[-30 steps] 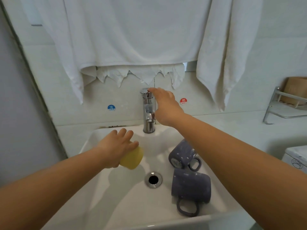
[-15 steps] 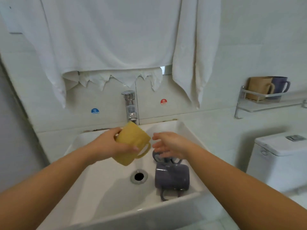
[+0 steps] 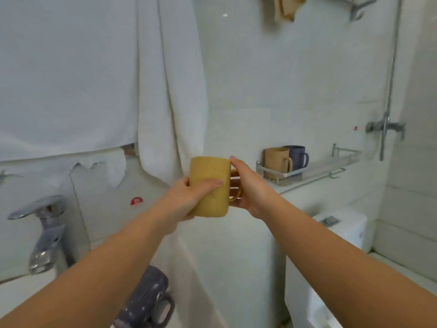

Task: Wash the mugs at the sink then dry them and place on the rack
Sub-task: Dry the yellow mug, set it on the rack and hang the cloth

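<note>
A yellow mug is held upright in front of me, just right of the hanging white towel. My left hand grips its body, thumb across the front. My right hand holds the handle side, fingers through or around the handle. A purple mug lies in the sink at the bottom. On the metal wall rack to the right stand a tan mug and a purple mug.
The chrome tap stands at the left. A white toilet cistern sits below the rack. A shower mixer and pipe are on the far right wall. A beige cloth hangs at the top.
The yellow mug has been lifted out of the sink and carried up and right toward the towel. My right hand left the tap and now holds the mug's handle side. The view has swung right.
</note>
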